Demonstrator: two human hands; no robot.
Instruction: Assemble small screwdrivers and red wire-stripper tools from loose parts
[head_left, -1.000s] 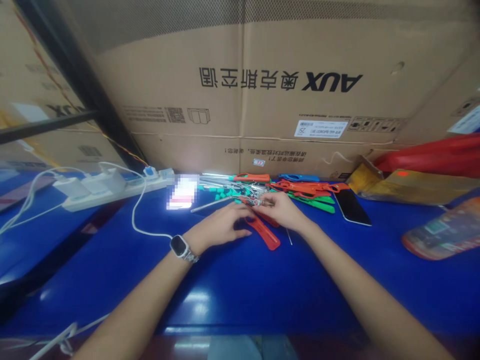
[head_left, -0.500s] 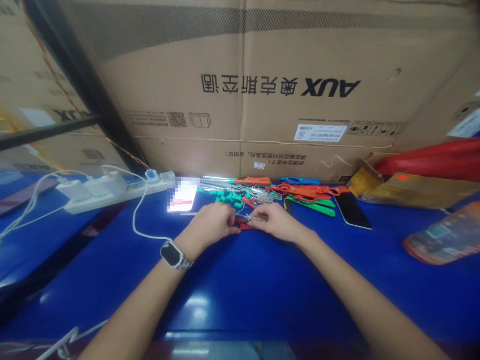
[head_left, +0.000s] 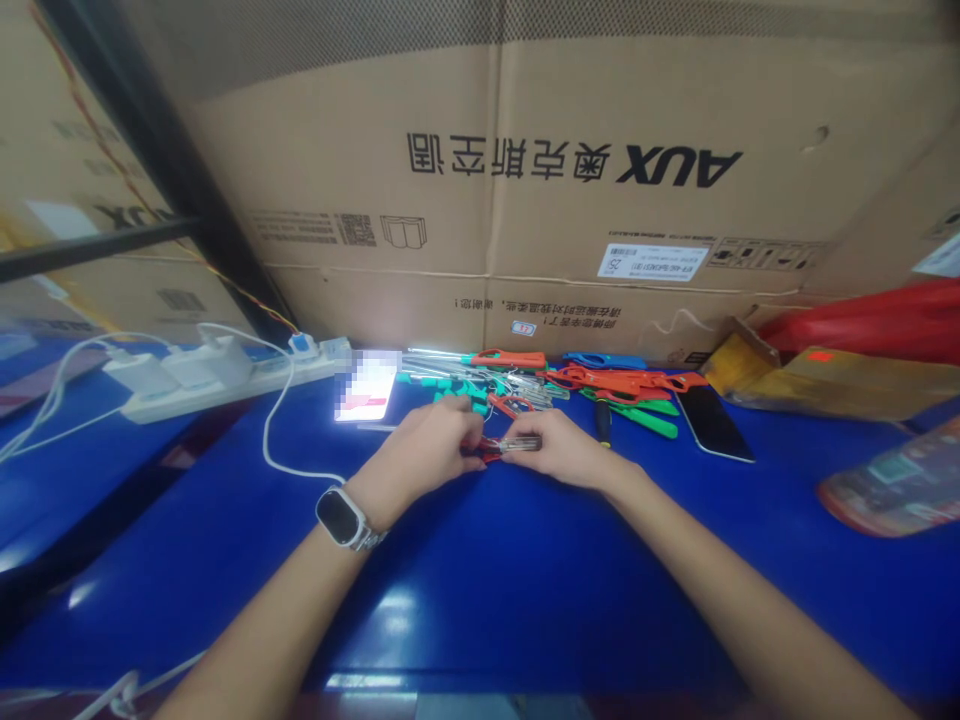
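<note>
My left hand (head_left: 439,445), with a watch on its wrist, is closed on a red plastic handle shell (head_left: 491,457) low over the blue table. Much of the shell is hidden by the fingers. My right hand (head_left: 566,447) pinches a small, shiny, partly see-through piece (head_left: 523,443) against the shell; I cannot make out its exact kind. Just beyond the hands lie teal plastic pieces (head_left: 457,392), thin metal rods (head_left: 435,365) and an orange handle shell (head_left: 510,405). A black and yellow screwdriver (head_left: 603,424) lies right of my right hand.
More orange shells (head_left: 615,381), a blue shell (head_left: 604,361) and green shells (head_left: 652,422) lie behind. A dark phone (head_left: 712,425) and a bottle (head_left: 892,480) are rightward. Leftward are a lit screen (head_left: 375,385) and a power strip (head_left: 157,402). A large carton (head_left: 555,220) stands at the back.
My right hand has turned slightly, and the shiny piece now lies level along the red shell. More of the screwdriver shows. The whole view has shifted a little.
</note>
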